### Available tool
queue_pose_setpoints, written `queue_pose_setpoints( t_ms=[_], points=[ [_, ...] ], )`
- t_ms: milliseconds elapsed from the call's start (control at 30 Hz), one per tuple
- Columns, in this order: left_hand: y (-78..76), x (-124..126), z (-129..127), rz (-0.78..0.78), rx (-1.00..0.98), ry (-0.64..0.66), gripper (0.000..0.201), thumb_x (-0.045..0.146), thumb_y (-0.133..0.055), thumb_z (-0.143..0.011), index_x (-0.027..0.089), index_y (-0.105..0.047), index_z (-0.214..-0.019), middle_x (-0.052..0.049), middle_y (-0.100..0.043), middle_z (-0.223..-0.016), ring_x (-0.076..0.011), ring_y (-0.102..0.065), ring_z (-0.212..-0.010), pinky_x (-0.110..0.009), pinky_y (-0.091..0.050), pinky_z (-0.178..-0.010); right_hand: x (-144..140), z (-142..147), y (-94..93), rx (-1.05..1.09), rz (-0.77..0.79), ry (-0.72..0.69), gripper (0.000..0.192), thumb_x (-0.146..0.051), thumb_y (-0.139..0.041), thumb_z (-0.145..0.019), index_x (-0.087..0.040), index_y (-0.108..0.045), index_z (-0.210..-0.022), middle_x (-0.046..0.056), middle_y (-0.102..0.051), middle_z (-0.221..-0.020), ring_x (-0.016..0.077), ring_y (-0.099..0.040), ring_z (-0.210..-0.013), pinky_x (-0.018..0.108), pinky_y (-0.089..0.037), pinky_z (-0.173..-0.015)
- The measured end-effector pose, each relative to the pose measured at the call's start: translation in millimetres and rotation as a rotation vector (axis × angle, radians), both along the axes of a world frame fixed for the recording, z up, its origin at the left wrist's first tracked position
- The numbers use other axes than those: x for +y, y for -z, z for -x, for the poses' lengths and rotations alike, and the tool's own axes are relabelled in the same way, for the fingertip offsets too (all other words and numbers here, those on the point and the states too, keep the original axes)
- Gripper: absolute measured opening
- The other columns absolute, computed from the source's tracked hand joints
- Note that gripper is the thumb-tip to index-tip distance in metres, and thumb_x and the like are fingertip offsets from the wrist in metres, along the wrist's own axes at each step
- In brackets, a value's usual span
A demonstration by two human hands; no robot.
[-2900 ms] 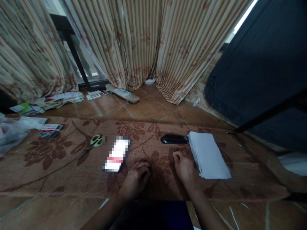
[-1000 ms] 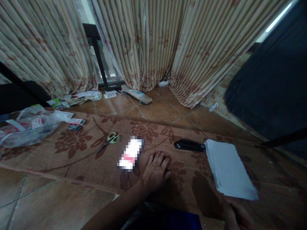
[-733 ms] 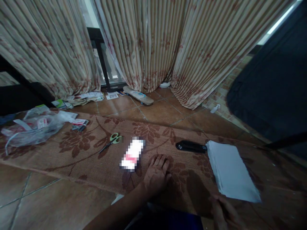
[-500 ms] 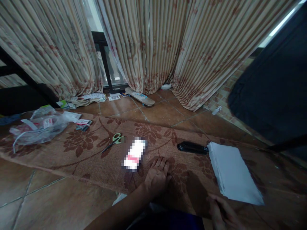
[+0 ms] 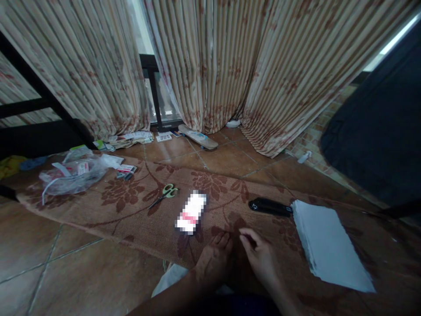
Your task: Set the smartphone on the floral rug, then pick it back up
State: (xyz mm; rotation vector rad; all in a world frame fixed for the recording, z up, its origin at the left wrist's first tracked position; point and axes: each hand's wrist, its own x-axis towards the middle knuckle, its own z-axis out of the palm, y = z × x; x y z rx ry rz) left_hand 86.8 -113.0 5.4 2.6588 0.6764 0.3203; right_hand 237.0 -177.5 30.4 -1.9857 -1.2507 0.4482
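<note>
My left hand (image 5: 213,262) rests palm down on the brown floral mat (image 5: 108,206), fingers spread, holding nothing. My right hand (image 5: 259,259) hovers just beside it with fingers loosely curled and nothing visible in it. A blurred-out flat object (image 5: 191,212) lies on the mat just ahead of my left hand. To the right lies a stack of white paper (image 5: 327,245), with a black stapler (image 5: 269,206) at its far left corner.
Green-handled scissors (image 5: 163,194) lie on the mat to the left. A clear plastic bag (image 5: 74,173) of items sits at the mat's far left. Loose papers (image 5: 126,139) and a skateboard (image 5: 198,136) lie by the striped curtains (image 5: 210,66). A dark cloth (image 5: 378,145) hangs on the right.
My right hand has come in from the low right corner to beside my left hand. The view has shifted, showing more floor on the left. The paper, stapler and scissors stay put.
</note>
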Motion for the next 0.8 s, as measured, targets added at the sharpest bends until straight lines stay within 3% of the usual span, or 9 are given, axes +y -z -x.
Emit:
queue_pose_setpoints(
  t_ms=[100, 233, 367, 567, 700, 800],
  points=[
    [-10.0, 7, 19, 0.046, -0.067, 0.098, 0.039, 0.023, -0.042, -0.092, 0.020, -0.047, -0.130, -0.007, -0.053, -0.131, -0.0182, -0.045, -0.124, -0.032, -0.038, -0.105, 56, 9, -3.5, -0.033, -0.033, -0.105, 0.021, -0.031, -0.046, -0.087, -0.024, -0.065, -0.093, 0.002, -0.068, -0.092, 0.0165, -0.065, -0.082, 0.026, -0.049, -0.076],
    [-12.4, 13, 37, 0.066, -0.059, 0.159, 0.040, 0.023, -0.042, -0.092, 0.022, -0.045, -0.133, -0.004, -0.049, -0.137, -0.0181, -0.040, -0.129, -0.035, -0.035, -0.108, 102, 12, 14.0, -0.169, 0.010, -0.156, 0.016, -0.025, -0.050, -0.085, -0.022, -0.066, -0.088, 0.005, -0.063, -0.092, 0.0165, -0.063, -0.081, 0.026, -0.045, -0.075],
    [-2.3, 11, 38, 0.041, 0.018, 0.123, 0.045, 0.033, -0.039, -0.094, 0.027, -0.037, -0.139, -0.001, -0.037, -0.146, -0.0199, -0.031, -0.134, -0.039, -0.029, -0.111, 113, 10, 32.5, -0.309, 0.085, -0.135, 0.019, -0.027, -0.047, -0.089, -0.023, -0.064, -0.081, 0.002, -0.061, -0.091, 0.0138, -0.060, -0.075, 0.024, -0.040, -0.068],
    [6.6, 9, 33, -0.022, 0.061, 0.128, 0.065, 0.051, -0.038, -0.091, 0.023, -0.019, -0.146, -0.006, -0.024, -0.151, -0.0245, -0.018, -0.140, -0.047, -0.022, -0.112, 114, 11, 37.9, -0.465, 0.163, -0.190, 0.022, -0.024, -0.038, -0.092, -0.023, -0.056, -0.080, 0.002, -0.059, -0.088, 0.0131, -0.056, -0.066, 0.025, -0.031, -0.055],
    [7.8, 8, 33, -0.035, 0.052, 0.100, 0.069, 0.053, -0.041, -0.090, 0.023, -0.017, -0.147, -0.008, -0.022, -0.152, -0.0263, -0.018, -0.140, -0.048, -0.020, -0.112, 122, 3, 29.9, -0.339, 0.086, -0.210, 0.020, -0.022, -0.038, -0.090, -0.022, -0.053, -0.077, 0.002, -0.060, -0.077, 0.0153, -0.058, -0.068, 0.025, -0.034, -0.060],
    [10.5, 7, 32, -0.025, 0.044, 0.081, 0.071, 0.055, -0.041, -0.088, 0.024, -0.017, -0.147, -0.009, -0.021, -0.152, -0.0279, -0.017, -0.140, -0.050, -0.020, -0.112, 141, -18, 10.6, -0.250, 0.023, -0.153, 0.019, -0.025, -0.038, -0.089, -0.022, -0.054, -0.079, 0.001, -0.062, -0.069, 0.0154, -0.058, -0.063, 0.025, -0.037, -0.060]
  ],
)
